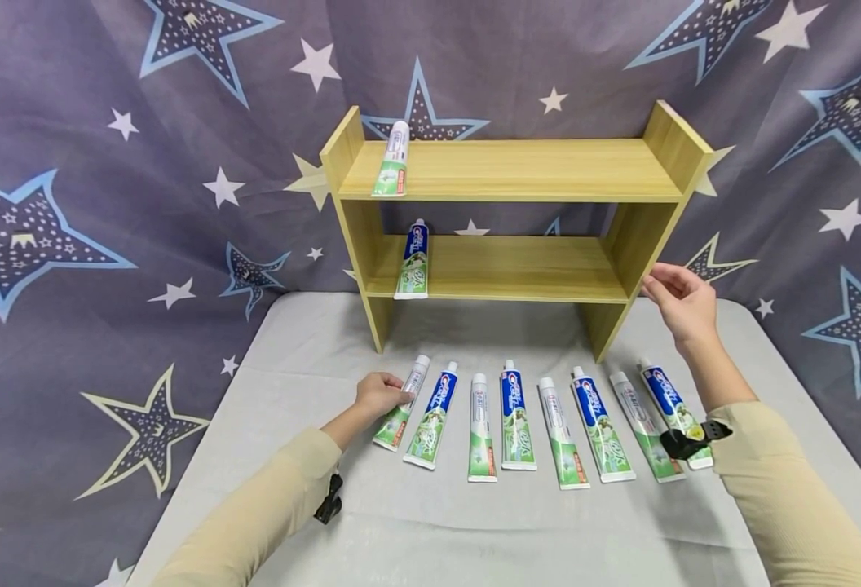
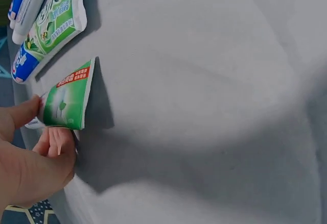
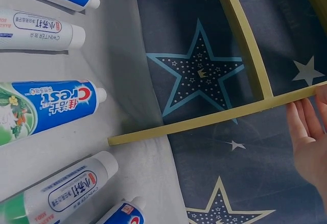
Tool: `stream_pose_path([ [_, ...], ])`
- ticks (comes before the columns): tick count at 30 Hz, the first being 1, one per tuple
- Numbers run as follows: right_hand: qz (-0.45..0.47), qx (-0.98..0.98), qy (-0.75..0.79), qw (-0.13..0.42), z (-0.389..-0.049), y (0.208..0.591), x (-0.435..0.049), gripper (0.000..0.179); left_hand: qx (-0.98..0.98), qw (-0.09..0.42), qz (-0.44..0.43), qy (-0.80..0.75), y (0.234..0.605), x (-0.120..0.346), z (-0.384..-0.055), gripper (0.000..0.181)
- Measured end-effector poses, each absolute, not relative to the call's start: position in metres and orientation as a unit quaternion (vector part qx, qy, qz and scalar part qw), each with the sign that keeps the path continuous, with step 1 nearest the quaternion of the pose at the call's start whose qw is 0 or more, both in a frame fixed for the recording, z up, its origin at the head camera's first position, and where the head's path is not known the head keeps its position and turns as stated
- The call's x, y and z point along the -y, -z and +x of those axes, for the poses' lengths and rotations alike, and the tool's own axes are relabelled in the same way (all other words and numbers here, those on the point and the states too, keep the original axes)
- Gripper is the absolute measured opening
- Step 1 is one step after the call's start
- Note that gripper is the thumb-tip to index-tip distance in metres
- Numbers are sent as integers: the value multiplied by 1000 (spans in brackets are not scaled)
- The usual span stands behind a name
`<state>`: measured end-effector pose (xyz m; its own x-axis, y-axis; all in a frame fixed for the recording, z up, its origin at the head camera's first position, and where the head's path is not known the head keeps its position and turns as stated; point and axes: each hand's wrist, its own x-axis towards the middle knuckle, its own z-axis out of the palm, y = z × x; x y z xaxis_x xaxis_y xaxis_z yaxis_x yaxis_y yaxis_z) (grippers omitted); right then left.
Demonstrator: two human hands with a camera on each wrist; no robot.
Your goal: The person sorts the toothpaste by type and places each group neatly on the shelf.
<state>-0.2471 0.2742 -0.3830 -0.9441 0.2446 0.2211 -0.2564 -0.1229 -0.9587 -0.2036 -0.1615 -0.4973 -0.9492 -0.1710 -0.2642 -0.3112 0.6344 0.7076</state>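
Note:
My left hand (image 1: 381,395) pinches a white and green toothpaste tube (image 1: 394,427), the leftmost in the row on the table. In the left wrist view, its thumb and fingers hold the tube's sides, and the green crimped end (image 2: 69,99) points away from the hand. At the right side of the wooden shelf (image 1: 504,269), my right hand (image 1: 687,306) grips the side panel (image 3: 214,119), its thumb at the front edge and fingers against the outer face. A white and green tube (image 1: 394,159) lies on the upper board, a blue and green Crest tube (image 1: 413,261) on the lower one.
Several more tubes lie side by side before the shelf, alternating between blue and green tubes (image 1: 516,416) and white and green tubes (image 1: 482,428). A grey cloth (image 1: 430,530) covers the table. Behind hangs a star-patterned curtain (image 1: 108,204).

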Motion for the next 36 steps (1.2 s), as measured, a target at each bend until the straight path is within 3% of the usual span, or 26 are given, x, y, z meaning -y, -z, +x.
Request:
stream_pose_path([
  [7,-1,650,-742,163,-246,384,-274,22,-918,105,-101,-369,488,158,-200,21],
  [20,-15,658,-734,169,-247,384,-274,21,-896,170,-123,-392,478,154,-200,19],
  [36,3,641,-747,175,-247,383,-274,24,-836,226,-138,-480,438,157,-202,29],
])
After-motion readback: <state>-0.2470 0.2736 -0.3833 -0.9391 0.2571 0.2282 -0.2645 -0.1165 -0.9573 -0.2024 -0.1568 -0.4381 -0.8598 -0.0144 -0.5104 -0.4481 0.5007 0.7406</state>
